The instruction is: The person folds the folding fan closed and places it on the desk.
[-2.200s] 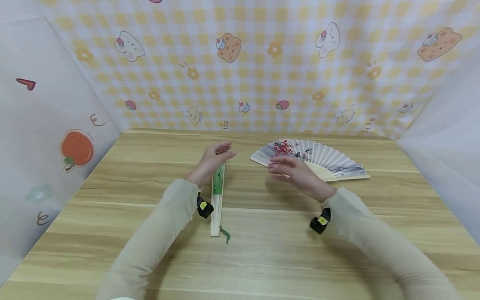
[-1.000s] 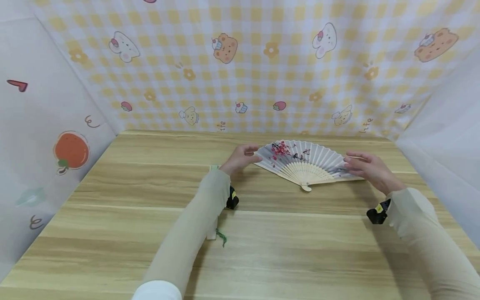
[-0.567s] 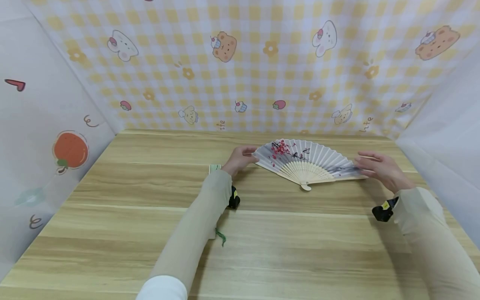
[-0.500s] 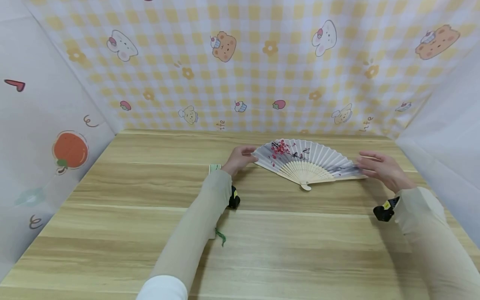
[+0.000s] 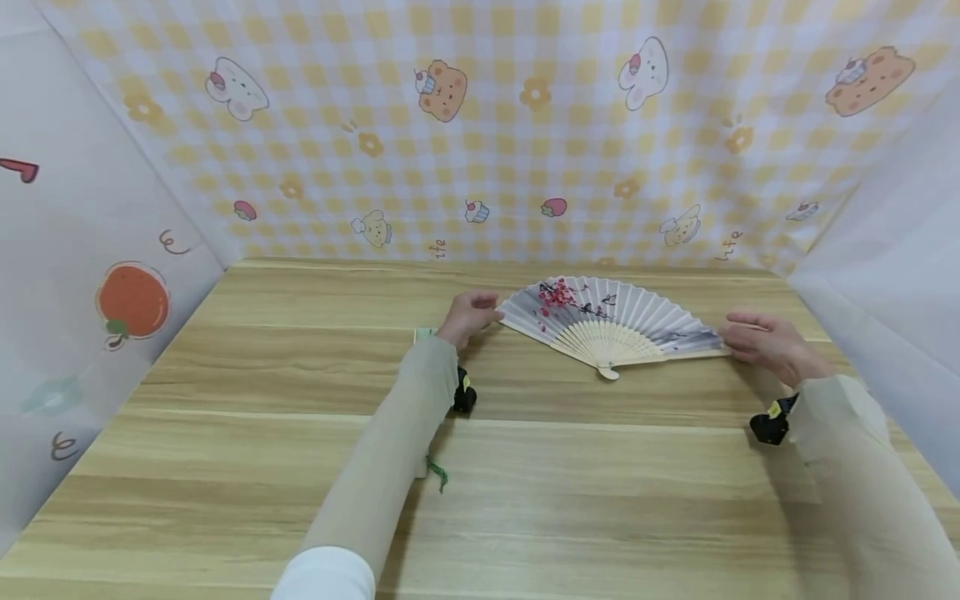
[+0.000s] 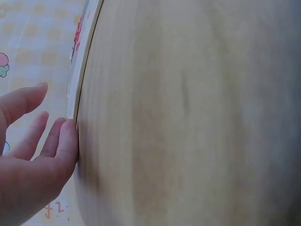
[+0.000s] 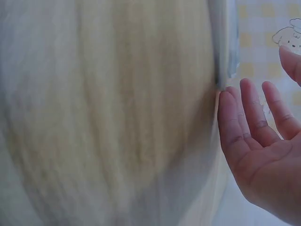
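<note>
Fan (image 5: 611,325) spread, long axis sideways, pivot (image 5: 608,372) toward viewer, relaxed hands (image 5: 467,318) touching both ends, gripping nothing

The light is bright and soft, I think from above; a faint shadow (image 5: 797,504) lies beside the right sleeve (image 5: 873,483), and a pale sheen on the table (image 5: 562,508); the head view is clear; in both wrist views the table is blurred, and dimmer toward one border.
</note>
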{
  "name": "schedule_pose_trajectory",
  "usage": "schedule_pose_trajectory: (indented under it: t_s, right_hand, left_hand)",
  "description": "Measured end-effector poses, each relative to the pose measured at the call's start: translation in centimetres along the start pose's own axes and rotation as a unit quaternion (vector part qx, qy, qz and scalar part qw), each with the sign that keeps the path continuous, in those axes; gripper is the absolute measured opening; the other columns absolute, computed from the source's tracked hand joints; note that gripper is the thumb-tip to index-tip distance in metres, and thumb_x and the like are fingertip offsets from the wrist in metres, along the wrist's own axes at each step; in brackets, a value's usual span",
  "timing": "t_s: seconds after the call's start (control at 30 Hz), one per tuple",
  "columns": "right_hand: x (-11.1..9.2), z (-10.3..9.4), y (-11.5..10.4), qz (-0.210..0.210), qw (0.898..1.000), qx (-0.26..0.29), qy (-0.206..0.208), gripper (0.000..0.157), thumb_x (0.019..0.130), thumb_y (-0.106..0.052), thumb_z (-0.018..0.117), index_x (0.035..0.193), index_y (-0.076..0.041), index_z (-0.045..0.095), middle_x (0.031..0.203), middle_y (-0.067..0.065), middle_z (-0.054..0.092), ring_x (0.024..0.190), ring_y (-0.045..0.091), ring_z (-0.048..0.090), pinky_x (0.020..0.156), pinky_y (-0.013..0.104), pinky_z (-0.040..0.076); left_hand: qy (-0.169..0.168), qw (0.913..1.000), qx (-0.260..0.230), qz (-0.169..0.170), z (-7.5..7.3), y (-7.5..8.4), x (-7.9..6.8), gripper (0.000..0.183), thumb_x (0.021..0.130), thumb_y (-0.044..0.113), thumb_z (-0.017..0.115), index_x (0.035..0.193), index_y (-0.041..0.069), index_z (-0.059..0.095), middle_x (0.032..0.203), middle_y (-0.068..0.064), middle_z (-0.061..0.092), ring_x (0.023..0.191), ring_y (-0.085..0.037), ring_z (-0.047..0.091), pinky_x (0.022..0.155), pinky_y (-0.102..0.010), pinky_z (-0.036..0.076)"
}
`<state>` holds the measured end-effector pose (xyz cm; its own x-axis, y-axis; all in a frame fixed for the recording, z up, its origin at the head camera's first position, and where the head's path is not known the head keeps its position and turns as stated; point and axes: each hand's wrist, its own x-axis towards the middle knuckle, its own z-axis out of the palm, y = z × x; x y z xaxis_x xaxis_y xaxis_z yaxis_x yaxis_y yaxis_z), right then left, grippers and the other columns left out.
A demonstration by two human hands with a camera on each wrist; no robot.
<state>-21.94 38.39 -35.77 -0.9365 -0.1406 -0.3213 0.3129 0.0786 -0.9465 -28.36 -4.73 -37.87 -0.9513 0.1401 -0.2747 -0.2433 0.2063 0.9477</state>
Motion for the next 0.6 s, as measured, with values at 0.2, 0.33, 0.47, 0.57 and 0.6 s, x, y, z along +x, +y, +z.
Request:
schedule_pose_trajectory:
  t_s: [0.2, 0.33, 0.47, 0.57, 0.6]
  right_hand:
    - [0.5, -0.4, 0.9, 0.008, 1.0, -0.018, 0.006, 0.05, 0.089, -0.007, 0.055, 0.131, 0.003, 0.029, 0.085, -0.015, 0.061, 0.081, -0.002, 0.058, 0.073, 0.016, 0.049]
    - [0.8, -0.6, 1.2, 0.013, 0.998, -0.056, 0.007, 0.067, 0.09, -0.011, 0.054, 0.137, 0.011, 0.012, 0.086, -0.02, 0.059, 0.081, -0.006, 0.055, 0.075, 0.013, 0.048]
    - [1.0, -0.5, 1.3, 0.017, 0.995, -0.103, 0.002, 0.075, 0.09, -0.017, 0.054, 0.138, 0.012, 0.004, 0.089, -0.027, 0.054, 0.082, -0.011, 0.052, 0.075, 0.011, 0.046]
    - [1.1, -0.4, 1.3, 0.024, 0.993, -0.116, 0.003, 0.077, 0.089, -0.019, 0.057, 0.138, 0.011, 0.006, 0.089, -0.03, 0.052, 0.082, -0.011, 0.051, 0.074, 0.011, 0.046]
    - [1.1, -0.4, 1.2, 0.027, 0.993, -0.116, 0.003, 0.078, 0.088, -0.019, 0.058, 0.138, 0.011, 0.007, 0.089, -0.03, 0.052, 0.082, -0.011, 0.051, 0.074, 0.011, 0.046]
  left_hand:
    - [-0.004, 0.9997, 0.021, 0.008, -0.1, -0.1, 0.1, 0.044, 0.083, 0.001, 0.061, 0.125, 0.003, 0.049, 0.126, -0.011, 0.05, 0.113, -0.024, 0.047, 0.091, -0.032, 0.044]
    - [-0.004, 0.9995, 0.028, 0.013, 0.0, -0.1, 0.1, 0.044, 0.082, -0.002, 0.061, 0.124, 0.001, 0.05, 0.125, -0.013, 0.05, 0.114, -0.024, 0.046, 0.091, -0.031, 0.044]
    - [-0.004, 0.9994, 0.032, 0.011, 0.0, 0.1, 0.0, 0.045, 0.082, -0.004, 0.06, 0.125, 0.0, 0.049, 0.125, -0.013, 0.049, 0.116, -0.024, 0.045, 0.092, -0.03, 0.043]
    - [-0.004, 0.9994, 0.032, 0.01, 0.1, 0.1, 0.0, 0.045, 0.082, -0.003, 0.061, 0.125, 0.001, 0.049, 0.125, -0.012, 0.05, 0.116, -0.023, 0.044, 0.093, -0.03, 0.042]
    - [-0.004, 0.9994, 0.034, 0.012, 0.1, 0.0, 0.1, 0.044, 0.081, -0.003, 0.061, 0.124, 0.001, 0.05, 0.124, -0.012, 0.05, 0.115, -0.023, 0.045, 0.092, -0.03, 0.043]
